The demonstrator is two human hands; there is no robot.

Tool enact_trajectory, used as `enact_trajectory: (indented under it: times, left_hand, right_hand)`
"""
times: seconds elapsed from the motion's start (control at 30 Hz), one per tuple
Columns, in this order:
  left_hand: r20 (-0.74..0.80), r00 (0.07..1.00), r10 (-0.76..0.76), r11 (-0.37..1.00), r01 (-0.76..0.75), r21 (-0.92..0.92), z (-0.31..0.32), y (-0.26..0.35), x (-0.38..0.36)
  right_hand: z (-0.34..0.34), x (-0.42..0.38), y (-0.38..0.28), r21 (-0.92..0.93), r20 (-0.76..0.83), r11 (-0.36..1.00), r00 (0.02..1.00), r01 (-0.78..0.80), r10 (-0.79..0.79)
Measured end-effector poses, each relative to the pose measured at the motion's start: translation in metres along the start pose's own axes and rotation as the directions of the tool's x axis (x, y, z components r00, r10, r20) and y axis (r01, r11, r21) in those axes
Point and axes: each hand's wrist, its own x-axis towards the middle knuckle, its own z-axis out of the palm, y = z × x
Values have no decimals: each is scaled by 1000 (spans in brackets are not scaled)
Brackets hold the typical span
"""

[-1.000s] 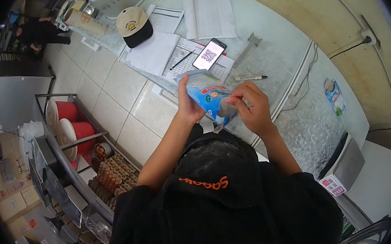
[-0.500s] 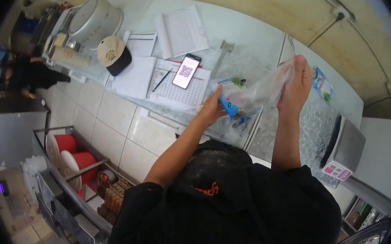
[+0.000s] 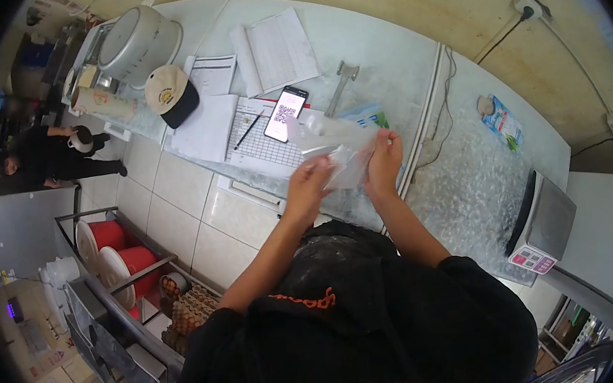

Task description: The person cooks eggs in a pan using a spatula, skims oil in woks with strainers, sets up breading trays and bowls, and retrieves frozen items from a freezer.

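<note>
A clear plastic bag (image 3: 344, 162) is stretched between my two hands above the front of the table. My left hand (image 3: 309, 185) pinches its left side, and my right hand (image 3: 383, 163) grips its right edge. Behind the bag, partly covered by it, a blue-and-white packet with green print (image 3: 371, 116) lies on the table. Just left of the bag, a phone showing a QR code (image 3: 286, 114) rests on a gridded sheet (image 3: 261, 144), with a dark pencil (image 3: 249, 130) nearby. A metal mallet-like tool (image 3: 343, 87) lies beyond the bag.
A second blue-and-white packet (image 3: 503, 125) and a scale (image 3: 542, 220) are on the right. A cap (image 3: 172, 95), papers (image 3: 278, 50) and a large metal pot (image 3: 139, 45) stand left. A loose cable (image 3: 445, 115) crosses the table. Another person (image 3: 59, 156) stands far left.
My left hand has let go of the blue-and-white packet and now holds the bag. My right hand has come left and nearer with the bag. The person at far left has shifted.
</note>
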Motion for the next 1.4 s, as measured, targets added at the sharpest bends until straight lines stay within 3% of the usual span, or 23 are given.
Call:
enact_trajectory:
  times: [0.03, 0.07, 0.1, 0.13, 0.2, 0.23, 0.3, 0.33, 0.4, 0.43, 0.57, 0.63, 0.67, 0.73, 0.77, 0.8, 0.87, 0.93, 1.07, 1.1, 1.17, 1.27, 1.4]
  left_hand:
    - [-6, 995, 100, 989, -100, -111, -13, 1, 4]
    - [-21, 994, 109, 987, -111, -114, -30, 1, 1]
    - [-141, 974, 177, 983, -181, -15, -45, 6, -6]
    - [-254, 934, 250, 968, -234, 91, -62, 10, -16]
    - [-290, 893, 344, 926, -272, 262, -106, 8, -35]
    - [-335, 885, 324, 935, -245, 255, -113, 17, -52]
    - [-368, 860, 353, 904, -212, 371, -131, 27, -87]
    - [-403, 837, 371, 895, -206, 396, -141, 26, -101]
    - [-443, 817, 368, 884, -159, 440, -160, 26, -128]
    - [-480, 798, 365, 871, -111, 478, -166, 26, -141]
    - [-564, 763, 315, 890, -30, 456, -177, 21, -182]
    - [-584, 755, 299, 896, -11, 444, -176, 20, -192]
    - [-598, 750, 282, 901, 8, 434, -175, 20, -195]
    - [-629, 721, 291, 882, 52, 468, -163, 25, -195]
    - [-649, 697, 305, 856, 97, 507, -158, 26, -191]
    - [-654, 694, 302, 860, 97, 501, -159, 21, -184]
    - [-472, 784, 403, 852, -132, 507, -163, 10, -163]
    - [-421, 837, 351, 809, -44, 586, -133, 32, -142]
    - [-189, 928, 320, 839, -186, 511, -98, 50, -104]
    - [-111, 942, 318, 878, -249, 410, -93, 55, -97]
    - [-68, 970, 232, 902, -188, 389, -93, 65, -87]
    - [-29, 992, 126, 908, -104, 405, -97, 64, -65]
    - [-33, 980, 194, 881, -159, 445, -93, 56, -35]
  right_hand:
    - [-2, -4, 2, 1, 14, 1000, 1000, -5, 5]
    - [-6, -7, 3, -166, 193, 979, 970, -118, 149]
    - [-7, -6, 5, -345, 339, 919, 888, -188, 309]
    - [-5, -2, 11, -350, 355, 917, 879, -190, 317]
    - [1, 9, 30, -494, 648, 752, 761, 436, -16]
    - [10, 10, 35, -491, 655, 756, 755, 434, -8]
    - [32, 15, 45, -385, 856, 580, 513, 718, -67]
    - [43, 16, 52, -382, 857, 584, 511, 716, -66]
    - [64, 14, 66, -241, 958, 339, 279, 909, -67]
    - [73, 9, 61, -298, 954, 271, 297, 915, 48]
    - [88, 9, 80, -237, 971, 141, 230, 961, 67]
    - [91, 9, 78, -327, 943, 83, 321, 941, 84]
    - [91, 10, 80, -320, 946, 83, 313, 944, 88]
    - [91, 12, 81, -422, 898, 96, 430, 902, -89]
    - [89, 12, 80, -379, 913, 232, 403, 896, -67]
    - [88, 3, 73, -375, 915, 230, 398, 898, -62]
    - [83, -29, 51, -320, 947, 805, 196, 499, 255]
    - [81, -73, 19, 40, 999, 825, -25, 564, -32]
    - [70, -107, -7, 77, 988, 738, 50, 671, -148]
    - [66, -105, -5, -43, 985, 768, 155, 639, -74]
    - [54, -93, -11, -238, 951, 771, 302, 591, 62]
    - [47, -69, -25, -246, 941, 740, 337, 626, 28]
    - [44, -45, -36, -184, 925, 617, 348, 765, -154]
